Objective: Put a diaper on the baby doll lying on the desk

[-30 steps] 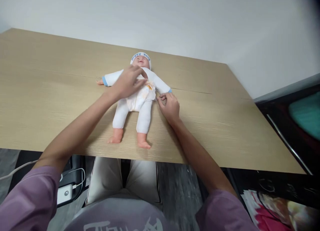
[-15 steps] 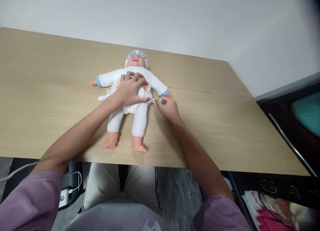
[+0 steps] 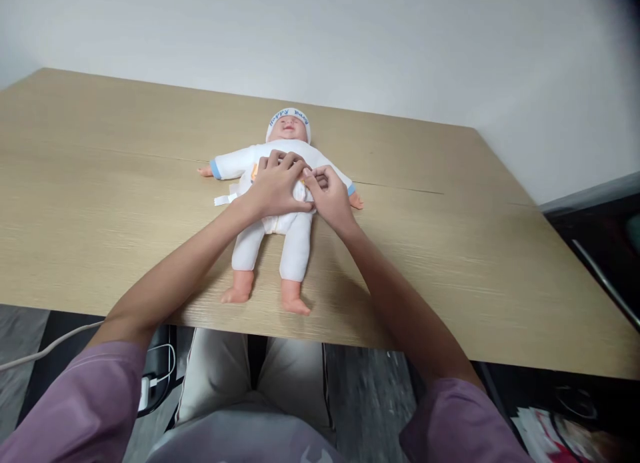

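Observation:
A baby doll (image 3: 295, 253) in white clothes with blue cuffs and a "Happy Baby" hat lies face up, feet towards me. Round its hips is a white diaper (image 3: 273, 225), mostly covered by my hands. My left hand (image 3: 280, 186) is spread over the doll's belly and the diaper's front, pressing on it. My right hand (image 3: 329, 195) is closed in a pinch beside the left fingers, at the diaper's right side; its fingers hide the tab there. A loose white diaper tab (image 3: 224, 200) sticks out on the left and lies on the table.
The wooden table (image 3: 440, 263) has a seam running across it and a white wall behind it. A dark appliance or cabinet (image 3: 595, 243) stands at the right edge. Below the table are a white charger with a cable (image 3: 145, 391) and some papers (image 3: 545, 436).
My right hand has moved left and up, from beside the doll's hip onto its belly, carrying the diaper tab. The left hand stays on the belly. The view has shifted slightly.

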`<state>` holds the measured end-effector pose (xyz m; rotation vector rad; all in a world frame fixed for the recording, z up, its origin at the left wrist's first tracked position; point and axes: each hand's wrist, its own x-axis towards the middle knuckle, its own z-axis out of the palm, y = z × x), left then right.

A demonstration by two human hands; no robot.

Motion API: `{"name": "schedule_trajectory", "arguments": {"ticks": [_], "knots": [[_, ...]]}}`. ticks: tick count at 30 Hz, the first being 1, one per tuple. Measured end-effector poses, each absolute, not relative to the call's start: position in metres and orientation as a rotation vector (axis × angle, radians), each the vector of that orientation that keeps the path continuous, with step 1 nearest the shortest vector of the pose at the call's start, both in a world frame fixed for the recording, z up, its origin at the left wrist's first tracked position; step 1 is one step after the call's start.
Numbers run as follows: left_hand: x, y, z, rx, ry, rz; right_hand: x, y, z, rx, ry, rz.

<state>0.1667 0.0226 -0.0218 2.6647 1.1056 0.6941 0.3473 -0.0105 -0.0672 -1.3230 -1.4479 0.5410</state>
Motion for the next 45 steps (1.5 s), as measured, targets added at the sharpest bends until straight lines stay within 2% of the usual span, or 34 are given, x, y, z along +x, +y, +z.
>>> {"name": "schedule_trajectory", "arguments": {"ticks": [5, 10, 13, 17, 21, 27, 31, 36, 40, 45], "knots": [[0.166, 0.028, -0.027, 2.632, 1.040, 0.738, 0.356, -0.051, -0.074, -1.220, -1.735, 0.204], [0.153, 0.040, -0.019, 2.478, 0.912, 0.743, 0.364, -0.056, -0.086, -1.136, -1.932, 0.146], [0.129, 0.049, -0.018, 2.256, 0.805, 0.861, 0.366, -0.053, -0.087, -1.172, -1.962, 0.133], [0.081, 0.058, -0.043, 2.052, 1.007, 1.063, 0.366, -0.055, -0.083, -1.182, -1.985, 0.134], [0.044, 0.059, -0.076, 2.004, 1.081, 1.030, 0.364, -0.057, -0.081, -1.167, -1.946, 0.120], [0.054, 0.059, -0.091, 1.856, 1.033, 1.075, 0.341, -0.047, -0.065, -1.248, -1.822, 0.027], [0.062, 0.061, -0.090, 1.901, 1.101, 1.004, 0.312, -0.027, -0.040, -1.246, -1.843, -0.013], [0.044, 0.053, -0.086, 2.271, 1.394, 0.978, 0.286, 0.006, -0.018, -1.198, -2.005, 0.069], [0.028, 0.045, -0.089, 2.369, 1.647, 0.817, 0.284, 0.023, -0.022, -1.253, -2.061, 0.203], [0.006, 0.057, -0.083, 2.303, 1.575, 0.598, 0.286, 0.028, -0.032, -1.281, -2.021, 0.249]]}}
